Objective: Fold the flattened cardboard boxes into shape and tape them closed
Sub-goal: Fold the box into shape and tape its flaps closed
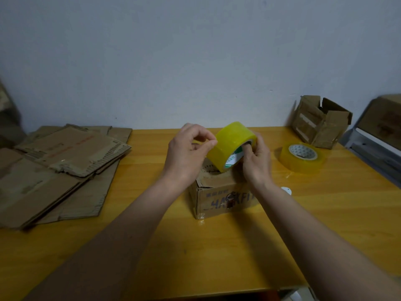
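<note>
We saw flattened corrugated cardboard boxes (63,161) stacked at the left of the glossy wooden table (217,246). Our left hand (186,153) pinched thumb and forefinger at the yellow tape roll (231,145); our right hand (257,157) gripped it, fingers curled into its core, above the folded box (219,196). A second tape roll (300,156) lay flat rightward.

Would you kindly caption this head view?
Both hands hold a yellow tape roll over a folded cardboard box.
</note>
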`<state>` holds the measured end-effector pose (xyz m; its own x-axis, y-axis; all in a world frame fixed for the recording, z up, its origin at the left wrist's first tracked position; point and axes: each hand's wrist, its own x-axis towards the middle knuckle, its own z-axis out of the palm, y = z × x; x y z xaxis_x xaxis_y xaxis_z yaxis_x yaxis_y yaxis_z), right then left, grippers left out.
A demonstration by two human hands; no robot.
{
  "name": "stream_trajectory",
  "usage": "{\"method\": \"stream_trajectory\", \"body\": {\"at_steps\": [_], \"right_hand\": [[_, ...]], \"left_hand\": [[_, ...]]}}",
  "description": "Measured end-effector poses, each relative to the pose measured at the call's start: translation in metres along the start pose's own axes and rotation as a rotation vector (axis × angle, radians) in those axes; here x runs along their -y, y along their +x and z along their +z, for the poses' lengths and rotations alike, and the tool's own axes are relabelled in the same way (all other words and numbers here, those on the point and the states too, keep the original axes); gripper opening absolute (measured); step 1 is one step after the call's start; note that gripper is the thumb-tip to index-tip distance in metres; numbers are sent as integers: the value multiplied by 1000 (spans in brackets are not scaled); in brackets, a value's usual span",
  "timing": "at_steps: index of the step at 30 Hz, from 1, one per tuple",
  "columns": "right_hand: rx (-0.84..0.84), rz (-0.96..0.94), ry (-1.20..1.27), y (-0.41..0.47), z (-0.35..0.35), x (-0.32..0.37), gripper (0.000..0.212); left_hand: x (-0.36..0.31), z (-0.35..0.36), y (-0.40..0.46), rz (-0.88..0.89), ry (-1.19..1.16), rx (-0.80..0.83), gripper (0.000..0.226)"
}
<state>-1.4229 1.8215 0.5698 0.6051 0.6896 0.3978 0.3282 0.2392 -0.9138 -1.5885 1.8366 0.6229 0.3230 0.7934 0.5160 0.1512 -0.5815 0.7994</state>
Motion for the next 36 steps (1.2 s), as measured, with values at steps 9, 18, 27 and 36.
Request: {"method": "stream_trajectory", "body": {"at_steps": [9,18,27,36], "right_hand": [[39,-6,-47,-1,1,3,18],[37,35,-26,1,0,4,8],[-47,49,13,6,-4,0,10],[-8,12,25,4,-3,3,10]], "left_hand": [[6,8,-9,186,-63,-16,4],[0,9,-3,123,81,57,19],[-7,2,11,227,303,-14,21],[-12,5,17,430,460,23,26]]}}
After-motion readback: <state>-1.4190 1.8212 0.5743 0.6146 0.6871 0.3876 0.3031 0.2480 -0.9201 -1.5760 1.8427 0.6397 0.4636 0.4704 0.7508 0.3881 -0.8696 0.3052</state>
